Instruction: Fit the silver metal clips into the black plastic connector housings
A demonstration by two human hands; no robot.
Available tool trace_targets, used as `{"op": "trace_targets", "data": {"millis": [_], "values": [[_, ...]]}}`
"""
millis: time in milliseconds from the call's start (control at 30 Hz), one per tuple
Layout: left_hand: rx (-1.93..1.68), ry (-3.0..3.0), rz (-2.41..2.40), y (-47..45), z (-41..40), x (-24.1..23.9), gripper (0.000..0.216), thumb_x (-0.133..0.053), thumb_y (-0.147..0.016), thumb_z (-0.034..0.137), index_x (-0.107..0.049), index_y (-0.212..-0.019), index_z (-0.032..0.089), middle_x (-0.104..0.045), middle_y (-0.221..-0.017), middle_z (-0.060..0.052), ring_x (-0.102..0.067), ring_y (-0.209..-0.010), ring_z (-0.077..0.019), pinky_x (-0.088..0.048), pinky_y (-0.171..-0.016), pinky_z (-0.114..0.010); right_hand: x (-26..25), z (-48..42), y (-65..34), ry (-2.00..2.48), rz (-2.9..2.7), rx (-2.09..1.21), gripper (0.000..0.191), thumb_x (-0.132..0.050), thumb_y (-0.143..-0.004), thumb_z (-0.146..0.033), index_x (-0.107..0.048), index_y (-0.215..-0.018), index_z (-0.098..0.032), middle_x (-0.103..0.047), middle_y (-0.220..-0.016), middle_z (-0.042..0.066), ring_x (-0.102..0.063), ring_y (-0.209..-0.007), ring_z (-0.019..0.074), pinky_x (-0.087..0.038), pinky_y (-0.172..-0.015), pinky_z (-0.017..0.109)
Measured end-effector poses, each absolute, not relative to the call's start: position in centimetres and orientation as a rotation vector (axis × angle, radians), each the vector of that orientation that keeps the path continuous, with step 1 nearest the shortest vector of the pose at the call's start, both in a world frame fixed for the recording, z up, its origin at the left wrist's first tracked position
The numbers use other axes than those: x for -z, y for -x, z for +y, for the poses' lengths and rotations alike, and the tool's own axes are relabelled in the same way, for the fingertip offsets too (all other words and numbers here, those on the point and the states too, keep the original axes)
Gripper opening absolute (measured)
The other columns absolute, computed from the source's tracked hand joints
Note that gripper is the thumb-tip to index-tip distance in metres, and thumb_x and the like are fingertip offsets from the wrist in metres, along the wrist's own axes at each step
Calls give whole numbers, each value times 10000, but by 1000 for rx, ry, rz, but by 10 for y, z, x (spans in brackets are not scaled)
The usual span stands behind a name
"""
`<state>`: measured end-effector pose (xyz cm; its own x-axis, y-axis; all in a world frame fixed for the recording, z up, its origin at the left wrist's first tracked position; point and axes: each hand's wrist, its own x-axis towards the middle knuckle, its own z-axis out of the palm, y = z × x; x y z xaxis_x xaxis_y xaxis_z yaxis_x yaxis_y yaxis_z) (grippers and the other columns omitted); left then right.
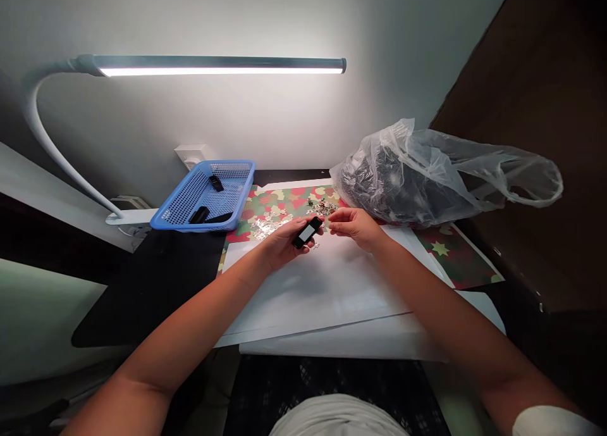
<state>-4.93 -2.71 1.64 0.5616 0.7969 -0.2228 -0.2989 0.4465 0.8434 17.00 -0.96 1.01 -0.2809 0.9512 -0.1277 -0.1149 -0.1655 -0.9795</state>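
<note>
My left hand (pixel 286 245) is closed around a small black oblong case (pixel 308 231) with a pale grey panel on its upper face. The case is tilted, its far end pointing up and to the right. Just right of that end is my right hand (pixel 355 228), thumb and fingertips pinched together; whatever they hold, if anything, is too small to make out. Beyond the hands lies a pile of small metal pieces (pixel 325 207). More flat, shiny silver pieces (pixel 265 226) are spread out to the left of it.
A blue plastic basket (pixel 164 218) with several black parts stands at the back left. At the back right sits a translucent plastic bag (pixel 427 176) full of dark items. White sheets (pixel 303 303) and patterned paper (pixel 251 211) cover the black table (pixel 156 284). A lit lamp (pixel 218 64) hangs above.
</note>
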Motion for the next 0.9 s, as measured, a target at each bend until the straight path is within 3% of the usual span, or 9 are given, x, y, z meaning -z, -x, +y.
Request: {"op": "trace_targets", "data": {"millis": [167,400,533,667,800,900], "values": [[-767,-825,673,47,-27,-18,358,-637,-884,301,-654,-1212,159,-716,-973,-68,-668,-682,-105,-543,-620,-215,-7,-14,-172,981,-1112,-1698,418,-944,-470,-354,-774,-804,-168,-735,-773,28,-718,-794,148,-546,-846,308],[-764,-831,646,48,-22,-9,368,-682,-800,269,-682,-1146,144,-728,-915,-72,-710,-838,-182,-580,-769,-310,-11,-19,-176,955,-1101,-1624,432,-952,-464,-390,-745,-780,-178,-716,-742,12,-713,-707,146,-572,-723,287],[-796,-978,703,44,-24,-9,402,-799,-719,344,-714,-1065,158,-699,-931,-54,-652,-802,-140,-528,-685,-241,-13,-21,-174,955,-1224,-1504,409,-907,-529,-466,-731,-752,-172,-702,-696,17,-698,-673,149,-541,-617,255],[-893,-1145,843,38,-26,-11,449,-851,-636,277,-697,-1048,185,-672,-1004,-32,-581,-763,-91,-440,-606,-188,-14,-22,-173,945,-1283,-1411,363,-850,-595,-473,-735,-769,-176,-701,-708,21,-689,-692,153,-517,-584,247],[-866,-1210,898,36,-28,-13,477,-817,-693,362,-611,-1097,218,-666,-1065,-36,-621,-722,-96,-377,-552,-194,-13,-24,-171,965,-1230,-1426,297,-851,-566,-392,-710,-713,-175,-681,-673,2,-664,-649,132,-531,-622,262],[-779,-1243,892,34,-31,-14,501,-785,-742,401,-545,-1148,234,-688,-1005,-31,-607,-644,-87,-368,-554,-210,-12,-25,-168,923,-1173,-1454,342,-861,-538,-340,-728,-819,-195,-673,-664,-24,-661,-647,125,-546,-661,277]]}}
